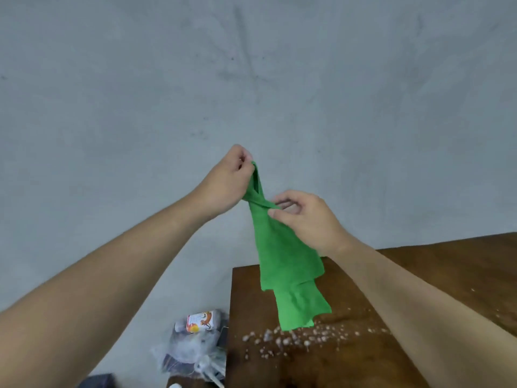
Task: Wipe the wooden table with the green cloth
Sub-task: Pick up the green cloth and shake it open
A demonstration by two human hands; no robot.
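Note:
A green cloth [288, 264] hangs in the air above the wooden table [436, 278]. My left hand [226, 183] pinches its top corner, raised highest. My right hand [305, 217] pinches a twisted edge of the cloth a little lower and to the right. The cloth's lower end dangles just over the table's left part, near a scatter of pale crumbs [293, 337] on the dark wood. Both forearms reach in from the bottom corners.
A clear plastic bag with a printed packet [198, 323] and other items lies on the floor left of the table's edge. A grey concrete wall [251, 79] fills the background. A dark object [100, 380] sits at the bottom left.

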